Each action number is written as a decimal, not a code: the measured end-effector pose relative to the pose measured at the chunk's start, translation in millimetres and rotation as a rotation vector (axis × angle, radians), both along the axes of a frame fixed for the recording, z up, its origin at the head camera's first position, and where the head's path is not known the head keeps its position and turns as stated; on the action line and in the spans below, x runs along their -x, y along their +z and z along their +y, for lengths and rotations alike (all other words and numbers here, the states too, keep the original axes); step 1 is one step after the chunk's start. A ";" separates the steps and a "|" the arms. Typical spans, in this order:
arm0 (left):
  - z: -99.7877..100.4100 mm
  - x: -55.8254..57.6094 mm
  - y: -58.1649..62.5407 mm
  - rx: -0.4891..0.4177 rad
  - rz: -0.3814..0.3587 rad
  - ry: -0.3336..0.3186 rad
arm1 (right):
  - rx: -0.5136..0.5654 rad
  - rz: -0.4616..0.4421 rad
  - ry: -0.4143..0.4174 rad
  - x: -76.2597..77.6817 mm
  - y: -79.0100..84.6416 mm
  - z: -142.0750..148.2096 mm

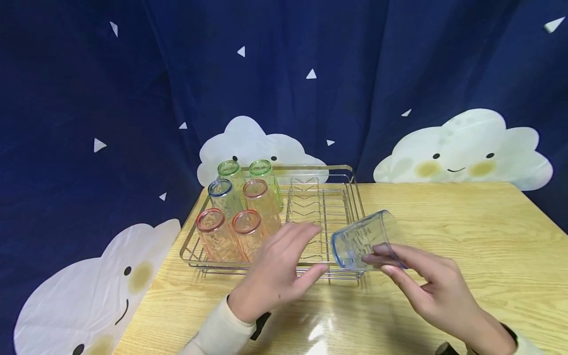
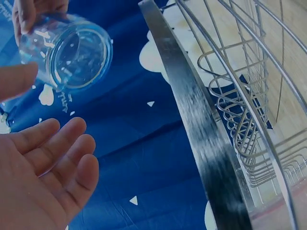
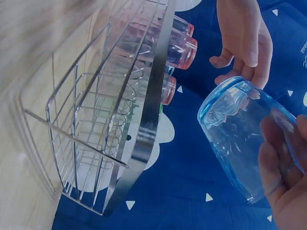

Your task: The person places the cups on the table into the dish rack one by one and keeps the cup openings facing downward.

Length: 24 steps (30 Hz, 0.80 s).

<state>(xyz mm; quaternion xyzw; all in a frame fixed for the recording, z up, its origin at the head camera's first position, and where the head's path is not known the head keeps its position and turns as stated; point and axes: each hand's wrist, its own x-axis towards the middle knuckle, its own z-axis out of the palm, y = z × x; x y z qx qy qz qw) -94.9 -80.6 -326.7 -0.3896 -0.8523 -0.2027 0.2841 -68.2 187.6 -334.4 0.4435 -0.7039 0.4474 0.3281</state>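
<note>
A clear glass with a blue tint (image 1: 361,241) is tilted on its side above the right front of the wire rack. My right hand (image 1: 437,286) pinches it at the rim, thumb outside and fingers inside the mouth. My left hand (image 1: 281,266) hovers over the rack's front edge, fingers spread and holding nothing, a short way from the glass's base. In the left wrist view the blue glass (image 2: 79,55) hangs beyond the left palm (image 2: 43,182). The right wrist view shows the glass (image 3: 244,139) between both hands, touching only the right.
The metal dish rack (image 1: 350,170) stands on a wooden table (image 1: 466,222). Upside-down glasses fill its left side: green ones (image 1: 261,168) at the back, a blue one (image 1: 222,190), and several pink ones (image 1: 213,227) nearer. Behind hangs a dark blue curtain (image 1: 284,88) with clouds.
</note>
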 end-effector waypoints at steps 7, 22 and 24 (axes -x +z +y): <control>4.1 -0.6 -2.1 0.015 0.018 -0.016 | 0.021 0.021 0.062 -0.6 1.9 -5.4; 10.2 -9.4 -0.7 0.112 -0.168 -0.005 | 0.148 -0.115 0.294 -6.3 -0.2 -16.8; 10.5 -10.2 -0.9 0.124 -0.211 -0.001 | 0.148 -0.120 0.301 -6.7 -1.2 -17.2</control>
